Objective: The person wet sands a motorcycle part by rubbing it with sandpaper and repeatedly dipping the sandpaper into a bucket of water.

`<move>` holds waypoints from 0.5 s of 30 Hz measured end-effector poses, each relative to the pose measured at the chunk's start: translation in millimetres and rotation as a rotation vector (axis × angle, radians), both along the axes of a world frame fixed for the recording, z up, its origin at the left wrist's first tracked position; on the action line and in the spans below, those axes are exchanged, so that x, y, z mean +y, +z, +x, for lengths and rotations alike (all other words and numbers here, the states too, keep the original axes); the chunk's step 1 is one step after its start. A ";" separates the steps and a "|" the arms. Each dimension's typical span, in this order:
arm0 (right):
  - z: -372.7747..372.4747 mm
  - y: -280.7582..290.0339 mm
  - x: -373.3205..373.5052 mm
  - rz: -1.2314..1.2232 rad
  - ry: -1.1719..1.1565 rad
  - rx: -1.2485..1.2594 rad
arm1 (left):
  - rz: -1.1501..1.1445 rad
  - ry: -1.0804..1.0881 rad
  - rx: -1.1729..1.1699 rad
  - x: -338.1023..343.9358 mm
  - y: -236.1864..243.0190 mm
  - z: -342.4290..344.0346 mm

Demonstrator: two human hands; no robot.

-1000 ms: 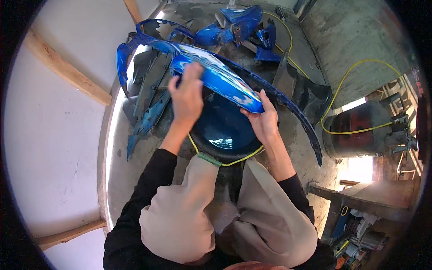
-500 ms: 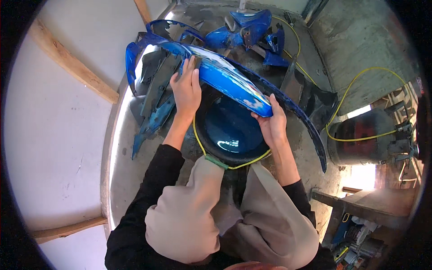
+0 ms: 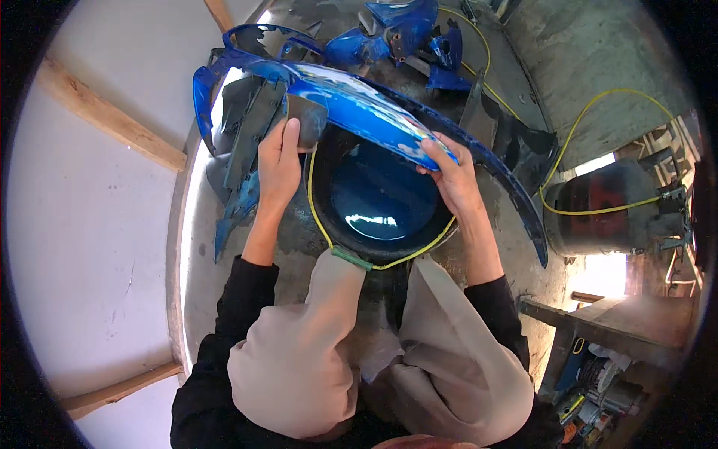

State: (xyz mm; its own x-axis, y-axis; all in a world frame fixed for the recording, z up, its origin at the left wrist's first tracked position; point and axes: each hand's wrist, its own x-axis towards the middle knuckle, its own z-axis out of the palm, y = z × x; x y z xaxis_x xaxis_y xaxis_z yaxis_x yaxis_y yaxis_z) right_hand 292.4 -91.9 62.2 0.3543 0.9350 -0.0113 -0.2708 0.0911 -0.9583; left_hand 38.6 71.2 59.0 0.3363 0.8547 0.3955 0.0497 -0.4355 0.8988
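While the person crouches over a black basin [image 3: 351,243] of water on the concrete floor [image 3: 598,52], a yellow hose [image 3: 318,217] curves along its rim. Above it, the left hand [image 3: 278,161] has its fingers clenched on a dark sanding pad [image 3: 303,120] pressed to a long glossy blue fairing panel [image 3: 351,105], and the right hand [image 3: 452,179] grips the panel's lower edge. Farther off lie more blue parts [image 3: 396,30] and a dark drum [image 3: 606,209]
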 end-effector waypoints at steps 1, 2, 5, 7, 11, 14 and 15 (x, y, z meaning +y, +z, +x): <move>-0.5 4.2 2.1 0.012 -0.019 -0.019 | -0.163 -0.112 -0.130 -5.2 2.7 -2.8; 1.0 7.5 2.2 0.011 -0.021 -0.015 | -0.164 -0.113 -0.126 -8.6 3.8 -4.0; 2.6 17.6 3.0 0.034 0.018 -0.079 | -0.400 -0.431 0.146 -7.6 -5.9 -4.3; 10.1 20.3 6.7 0.029 0.006 -0.090 | -0.459 -0.546 0.296 -0.6 -21.2 11.3; 28.3 22.3 14.8 0.002 -0.035 -0.104 | -0.369 -0.817 0.742 13.6 -49.0 70.7; 31.0 28.3 27.8 0.013 -0.010 -0.105 | 0.126 -0.809 1.052 44.8 -84.4 102.2; 35.0 27.5 27.4 0.009 -0.026 -0.103 | 0.119 -0.820 1.045 36.0 -103.8 109.3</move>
State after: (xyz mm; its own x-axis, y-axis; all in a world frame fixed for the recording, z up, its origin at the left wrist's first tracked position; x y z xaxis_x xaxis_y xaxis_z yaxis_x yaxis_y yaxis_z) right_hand 327.3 -64.5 89.7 0.3769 0.9256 0.0349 -0.1686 0.1056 -0.9800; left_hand 147.9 107.2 -44.8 0.9221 0.2395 -0.3038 0.3754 -0.7435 0.5534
